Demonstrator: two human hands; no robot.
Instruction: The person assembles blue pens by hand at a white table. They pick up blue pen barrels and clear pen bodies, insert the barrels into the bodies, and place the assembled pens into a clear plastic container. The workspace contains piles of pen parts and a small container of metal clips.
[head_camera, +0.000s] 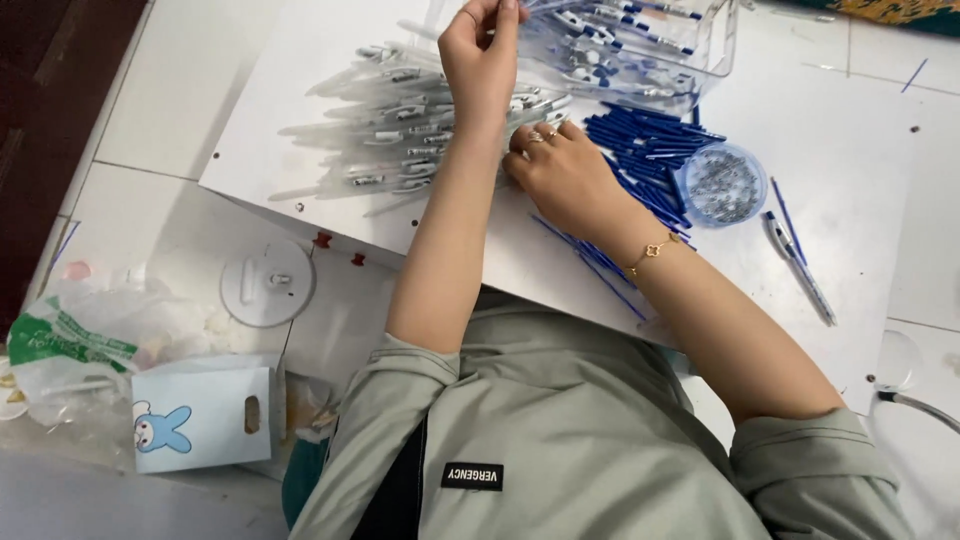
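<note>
Head view: pale-blue rabbit-print carton (203, 415) bottom left, beside green-printed plastic bag (70, 345).

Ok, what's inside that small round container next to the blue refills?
The small round container holds a heap of tiny silvery metal parts, likely springs; too small to be sure. Whatever lies beneath the top layer is covered.

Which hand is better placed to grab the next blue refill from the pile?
The right. The right hand rests on the white board with the blue refills lying right beside it. The left hand is raised farther away, at the clear box, with its fingers pinched together there.
</note>
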